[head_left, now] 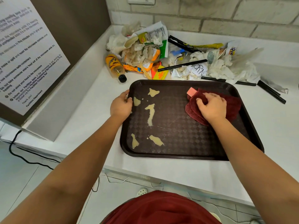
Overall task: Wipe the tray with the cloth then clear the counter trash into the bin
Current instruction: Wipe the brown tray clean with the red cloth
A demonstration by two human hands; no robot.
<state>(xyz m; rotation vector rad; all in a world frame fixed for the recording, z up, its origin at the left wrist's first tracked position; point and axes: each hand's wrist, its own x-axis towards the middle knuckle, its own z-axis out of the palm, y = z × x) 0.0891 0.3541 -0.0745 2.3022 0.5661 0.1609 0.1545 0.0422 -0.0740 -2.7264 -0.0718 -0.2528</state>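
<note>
The left hand [121,107] grips the tray [186,152] rim at nine o'clock to steady it, while the right hand [212,107] bunches the cloth [194,110] at two o'clock. Yellowish spills [151,113] remain leftward; the trash [161,52] waits at twelve o'clock on the tabletop [275,120].

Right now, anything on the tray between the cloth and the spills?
Nothing visible. The right hand grips the cloth on the tray's right half; only bare tray surface lies between it and the yellowish spills on the left half.
</note>
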